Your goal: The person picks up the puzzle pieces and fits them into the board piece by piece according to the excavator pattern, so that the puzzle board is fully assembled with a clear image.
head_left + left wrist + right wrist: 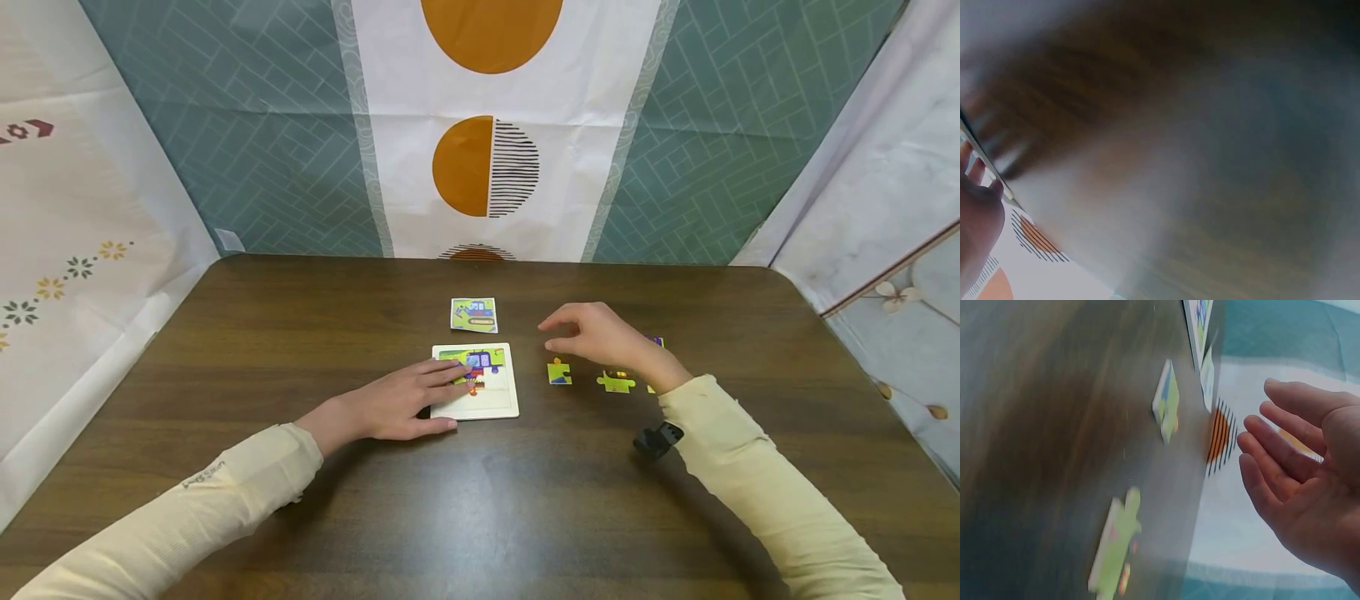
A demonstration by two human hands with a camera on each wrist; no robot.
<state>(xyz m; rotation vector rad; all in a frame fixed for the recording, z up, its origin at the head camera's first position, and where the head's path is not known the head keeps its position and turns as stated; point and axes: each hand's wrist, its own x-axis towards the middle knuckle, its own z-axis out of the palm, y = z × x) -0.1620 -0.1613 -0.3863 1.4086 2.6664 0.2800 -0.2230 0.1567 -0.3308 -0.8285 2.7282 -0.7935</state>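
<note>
My left hand (408, 398) lies spread on a white puzzle tray (501, 402), its fingers over the joined puzzle pieces (483, 360) in the tray's upper and left part. The right hand (592, 333) hovers above the table with loosely bent fingers and holds nothing; the right wrist view also shows this hand (1304, 462) with bare fingertips. Just below it lies a green and blue puzzle piece (558, 372). A wider green piece (617, 382) lies under the right wrist, and another piece (657, 342) is partly hidden behind the forearm.
Behind the tray lies a small picture card (474, 316) showing a blue excavator. Everything rests on a dark brown wooden table (337, 333). A patterned cloth (555, 50) hangs along the table's back edge. On the right sleeve sits a small black device (658, 440).
</note>
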